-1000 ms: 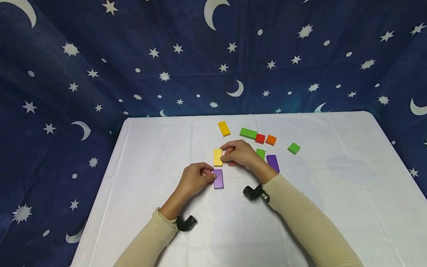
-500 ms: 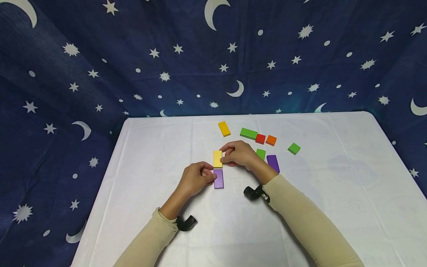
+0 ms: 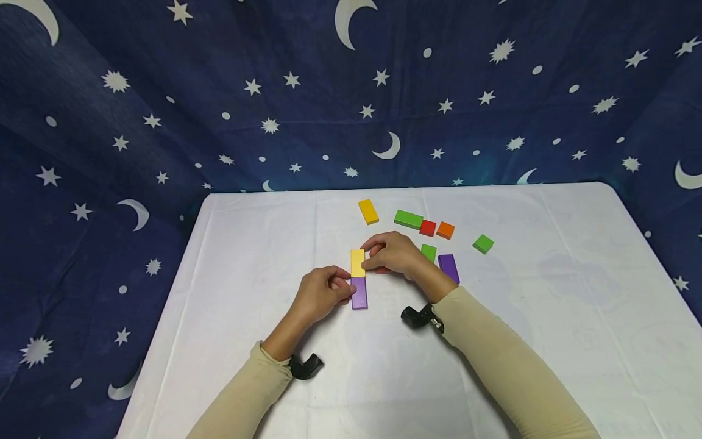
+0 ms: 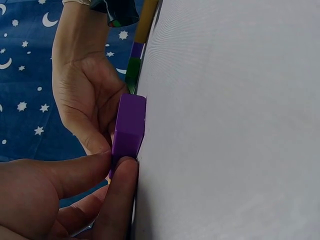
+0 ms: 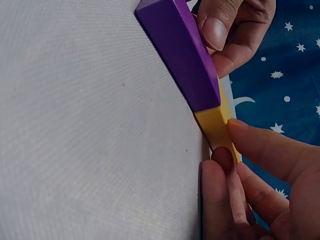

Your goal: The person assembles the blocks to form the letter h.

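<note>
A light purple rectangular block [image 3: 359,294] lies flat on the white table in the head view. The left hand [image 3: 322,294] pinches it from its left side; in the left wrist view, thumb and finger meet on the purple block [image 4: 129,125]. End to end with it, on the far side, lies a yellow block [image 3: 358,263]. Thumb and fingers of the right hand [image 3: 396,253] grip that one from the right. The right wrist view shows the yellow block [image 5: 214,125] touching the end of the purple block [image 5: 180,55], both in one line.
Behind the hands lie an orange-yellow block [image 3: 368,211], a long green block [image 3: 408,219], a red block [image 3: 428,228] and an orange block [image 3: 446,230]. Near the right wrist are a green block [image 3: 429,252] and a dark purple block [image 3: 448,268]. Another green block [image 3: 483,244] lies farther right.
The right hand has slid the yellow block toward the person, closing the gap to the purple block. The left hand stays almost still on the purple block.
</note>
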The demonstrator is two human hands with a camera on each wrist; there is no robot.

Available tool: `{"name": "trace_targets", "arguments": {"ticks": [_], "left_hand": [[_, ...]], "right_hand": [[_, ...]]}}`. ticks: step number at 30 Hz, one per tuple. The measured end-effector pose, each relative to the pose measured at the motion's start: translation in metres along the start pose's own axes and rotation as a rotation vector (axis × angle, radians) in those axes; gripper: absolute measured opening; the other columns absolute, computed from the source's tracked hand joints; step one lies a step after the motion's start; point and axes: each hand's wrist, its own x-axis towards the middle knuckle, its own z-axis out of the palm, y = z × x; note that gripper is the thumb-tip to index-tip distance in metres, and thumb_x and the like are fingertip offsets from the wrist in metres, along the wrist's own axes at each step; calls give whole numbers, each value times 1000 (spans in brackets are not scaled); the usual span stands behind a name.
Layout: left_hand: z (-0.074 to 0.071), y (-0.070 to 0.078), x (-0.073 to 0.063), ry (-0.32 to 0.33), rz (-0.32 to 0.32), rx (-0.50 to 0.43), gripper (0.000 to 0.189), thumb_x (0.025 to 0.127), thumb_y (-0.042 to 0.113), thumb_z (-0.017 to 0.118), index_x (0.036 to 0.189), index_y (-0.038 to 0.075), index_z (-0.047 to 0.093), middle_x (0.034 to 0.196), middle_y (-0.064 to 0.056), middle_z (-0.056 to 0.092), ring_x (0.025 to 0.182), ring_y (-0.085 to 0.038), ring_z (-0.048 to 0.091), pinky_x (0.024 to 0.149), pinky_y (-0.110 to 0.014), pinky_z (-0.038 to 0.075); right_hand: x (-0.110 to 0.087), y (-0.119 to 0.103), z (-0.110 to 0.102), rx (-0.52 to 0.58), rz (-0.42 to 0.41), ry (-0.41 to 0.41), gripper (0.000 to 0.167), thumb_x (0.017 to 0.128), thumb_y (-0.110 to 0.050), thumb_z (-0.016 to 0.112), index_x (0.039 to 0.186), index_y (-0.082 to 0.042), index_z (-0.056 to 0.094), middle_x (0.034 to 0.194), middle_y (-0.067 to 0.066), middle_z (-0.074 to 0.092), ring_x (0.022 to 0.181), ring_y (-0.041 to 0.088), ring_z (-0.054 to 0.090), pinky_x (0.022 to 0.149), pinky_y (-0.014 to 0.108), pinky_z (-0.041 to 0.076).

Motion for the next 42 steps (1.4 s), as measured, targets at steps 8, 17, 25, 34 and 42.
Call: {"name": "trace_targets", "arguments": {"ticks": [8, 17, 25, 34, 42], "left_hand": [[1, -2, 1, 4, 12, 1, 19, 88, 15, 81, 103, 6, 74, 71, 4, 72, 60, -7, 68, 61, -23, 50], [0, -2, 1, -2, 15, 1, 20, 87, 15, 81, 103, 6, 74, 70, 4, 72, 60, -7, 68, 62, -23, 51], [1, -4, 2, -7, 9, -33, 19, 87, 12, 81, 103, 4, 74, 72, 2, 71, 60, -7, 68, 58, -23, 54], [2, -1, 0, 1, 15, -3, 17, 88, 13, 80, 102, 5, 74, 71, 3, 70, 59, -6, 65, 58, -23, 51], [3, 0, 0, 4, 21, 16, 17, 89, 13, 78, 103, 6, 74, 73, 4, 71, 60, -5, 65, 60, -23, 50]], "right_hand": [[-1, 0, -1, -8, -6, -4, 36, 75, -12, 89, 108, -12, 75, 87, 3, 57, 71, 15, 57, 61, 23, 54], [0, 0, -1, -8, 0, -9, 36, 75, -12, 89, 108, -12, 75, 89, 4, 58, 73, 16, 57, 62, 23, 54], [-2, 0, -1, 33, -3, -23, 37, 76, -9, 87, 109, -8, 73, 89, 4, 57, 72, 14, 59, 63, 24, 57], [-2, 0, -3, 59, 5, -42, 37, 75, -7, 87, 110, -8, 73, 90, 4, 57, 73, 14, 60, 65, 25, 58], [0, 1, -3, 55, -1, -44, 36, 75, -7, 87, 109, -8, 74, 87, 3, 56, 72, 14, 58, 64, 24, 58]]}}
